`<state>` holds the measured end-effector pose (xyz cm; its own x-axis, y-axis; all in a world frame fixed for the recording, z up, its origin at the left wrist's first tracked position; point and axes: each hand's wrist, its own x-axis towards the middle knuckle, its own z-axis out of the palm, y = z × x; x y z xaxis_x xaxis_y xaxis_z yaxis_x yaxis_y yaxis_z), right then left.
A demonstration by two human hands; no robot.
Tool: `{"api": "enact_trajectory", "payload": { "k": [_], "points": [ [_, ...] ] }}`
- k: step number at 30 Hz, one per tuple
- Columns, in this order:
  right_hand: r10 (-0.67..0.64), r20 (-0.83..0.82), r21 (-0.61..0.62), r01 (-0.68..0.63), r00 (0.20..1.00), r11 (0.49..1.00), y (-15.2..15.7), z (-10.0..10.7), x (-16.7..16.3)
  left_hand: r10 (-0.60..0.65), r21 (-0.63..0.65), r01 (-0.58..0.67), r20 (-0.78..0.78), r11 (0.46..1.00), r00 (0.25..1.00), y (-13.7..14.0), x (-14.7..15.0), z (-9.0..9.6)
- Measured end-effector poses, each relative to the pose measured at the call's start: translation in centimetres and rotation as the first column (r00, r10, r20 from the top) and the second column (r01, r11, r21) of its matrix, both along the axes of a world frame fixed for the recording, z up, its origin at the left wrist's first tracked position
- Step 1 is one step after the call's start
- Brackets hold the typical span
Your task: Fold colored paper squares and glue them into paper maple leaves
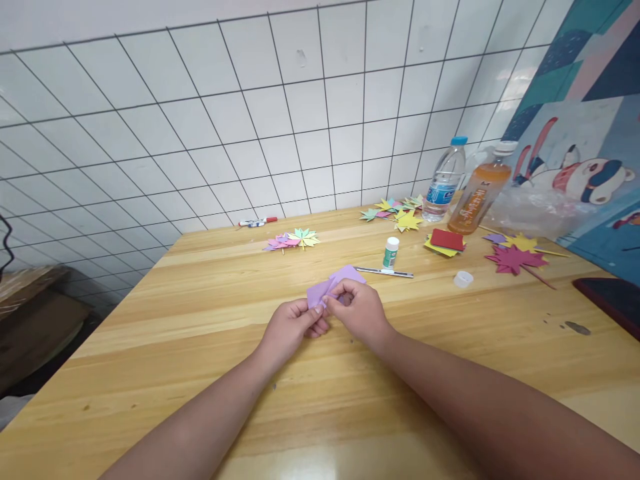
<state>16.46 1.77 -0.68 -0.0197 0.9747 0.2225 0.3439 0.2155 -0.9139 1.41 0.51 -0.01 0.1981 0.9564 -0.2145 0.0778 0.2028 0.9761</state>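
A folded piece of purple paper (318, 293) is pinched between my two hands above the middle of the table. My left hand (293, 322) grips its lower left edge between thumb and fingers. On the right side, my right hand (361, 310) pinches the paper near its middle. Behind my fingers more purple paper (349, 272) shows; whether it is the same sheet I cannot tell. Just beyond lies a slim cutter knife (400, 273), with a white-capped glue stick (391, 253) upright behind it.
Paper leaves (303, 238) lie at the back, more leaves (406, 219) near a water bottle (444, 183) and an orange drink bottle (480, 197). To the right are stacked paper squares (447, 241), a clear cap (463, 279), a crimson leaf (515, 260) and a dark device (610, 300). Markers (257, 222) sit by the wall.
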Motion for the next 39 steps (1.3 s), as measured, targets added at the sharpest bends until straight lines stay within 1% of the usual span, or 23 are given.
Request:
{"api": "enact_trajectory", "payload": {
  "k": [3, 7, 9, 12, 13, 16, 18, 22, 26, 28, 31, 36, 39],
  "points": [
    [0.021, -0.037, -0.005, -0.021, 0.999, 1.000, -0.1, 0.1, 0.0, 0.009, 0.000, -0.009, 0.013, 1.000, 1.000, -0.1, -0.1, 0.1],
    [0.064, -0.187, -0.039, -0.072, 0.980, 0.997, 0.0, -0.2, 0.0, 0.025, 0.031, -0.026, 0.025, 0.999, 0.999, -0.2, -0.3, 0.1],
    [0.117, -0.246, -0.080, -0.141, 0.962, 0.987, 0.2, -0.5, -0.1, 0.035, 0.051, -0.035, 0.017, 0.998, 0.999, -0.3, -0.3, 0.1],
    [0.240, -0.310, -0.133, -0.292, 0.920, 0.947, 0.4, -0.8, -0.2, 0.041, 0.074, -0.041, -0.009, 0.996, 0.999, -0.2, -0.4, 0.0],
    [0.251, -0.309, -0.142, -0.306, 0.917, 0.941, 0.5, -0.9, -0.2, 0.046, 0.088, -0.044, -0.019, 0.995, 0.999, -0.2, -0.4, -0.1],
    [0.196, -0.258, -0.149, -0.239, 0.946, 0.959, 0.5, -0.6, 0.0, 0.068, 0.141, -0.061, -0.040, 0.988, 0.997, -0.2, -0.5, -0.1],
    [0.175, -0.240, -0.166, -0.218, 0.955, 0.962, 0.4, -0.3, 0.1, 0.077, 0.160, -0.070, -0.042, 0.985, 0.996, -0.2, -0.5, 0.0],
    [0.174, -0.275, -0.228, -0.240, 0.946, 0.944, 0.2, 0.5, 0.4, 0.065, 0.134, -0.060, -0.032, 0.989, 0.997, -0.2, -0.5, 0.3],
    [0.191, -0.292, -0.243, -0.265, 0.937, 0.933, 0.2, 0.6, 0.4, 0.066, 0.085, -0.064, -0.018, 0.994, 0.998, -0.3, -0.6, 0.6],
    [0.223, -0.277, -0.226, -0.289, 0.935, 0.930, 0.2, 0.4, 0.3, 0.066, 0.074, -0.064, -0.026, 0.995, 0.997, -0.2, -0.7, 0.6],
    [0.273, -0.277, -0.163, -0.325, 0.921, 0.932, 0.4, 0.0, 0.3, 0.056, 0.080, -0.053, -0.042, 0.995, 0.998, -0.1, -0.9, 0.4],
    [0.206, -0.207, -0.155, -0.240, 0.956, 0.958, 0.7, -0.5, 0.4, 0.057, 0.134, -0.043, -0.102, 0.990, 0.993, -0.3, -0.7, 0.1],
    [0.197, -0.164, -0.142, -0.221, 0.967, 0.965, 0.7, -0.7, 0.4, 0.059, 0.152, -0.042, -0.109, 0.988, 0.992, -0.3, -0.4, -0.1]
  ]
}}
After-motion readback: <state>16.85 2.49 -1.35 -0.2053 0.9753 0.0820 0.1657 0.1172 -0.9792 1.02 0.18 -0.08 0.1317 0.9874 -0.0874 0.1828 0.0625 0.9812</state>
